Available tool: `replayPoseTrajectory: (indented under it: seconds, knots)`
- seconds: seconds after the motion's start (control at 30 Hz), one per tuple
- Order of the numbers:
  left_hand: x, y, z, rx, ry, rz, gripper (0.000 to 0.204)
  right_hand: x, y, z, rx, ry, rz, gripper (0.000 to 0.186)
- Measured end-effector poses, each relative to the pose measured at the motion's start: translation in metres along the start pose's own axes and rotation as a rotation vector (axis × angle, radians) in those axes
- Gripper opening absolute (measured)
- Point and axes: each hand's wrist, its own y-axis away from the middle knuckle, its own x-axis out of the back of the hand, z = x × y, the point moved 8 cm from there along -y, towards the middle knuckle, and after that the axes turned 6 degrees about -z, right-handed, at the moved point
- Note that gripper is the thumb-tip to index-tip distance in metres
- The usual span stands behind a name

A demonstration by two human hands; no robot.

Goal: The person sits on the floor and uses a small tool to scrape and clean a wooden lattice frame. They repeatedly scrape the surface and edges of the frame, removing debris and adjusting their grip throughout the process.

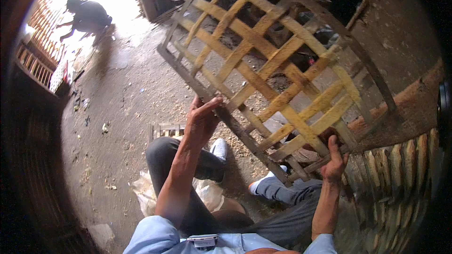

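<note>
A large woven lattice panel (256,77) of flat yellow-brown strips, bamboo by its look, is held up tilted in front of me, above my knees. Darker, thicker slats run along its edges. My left hand (203,116) grips the near-left edge slat, thumb lying on top. At the near-right corner, my right hand (333,163) has its thumb over the rim, with its other fingers partly hidden behind the strips. The lattice covers much of the floor behind it.
Stacked panels (395,174) stand close on my right. A smaller slatted piece (167,130) lies on the floor beyond my left knee. Pale scraps dot the ground (117,122). A person (89,16) crouches at the far left beside bright slatted material.
</note>
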Motion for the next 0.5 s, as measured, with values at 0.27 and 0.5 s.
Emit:
replayPoseTrajectory:
  seconds: [0.27, 0.5]
  knots:
    - [0.013, -0.007, -0.012, 0.009, -0.043, -0.041, 0.031, -0.007, -0.001, -0.004, 0.054, 0.049, -0.143, 0.031]
    - [0.023, -0.010, -0.019, -0.052, -0.123, 0.013, 0.016, -0.014, -0.004, -0.006, 0.101, -0.037, -0.259, 0.025]
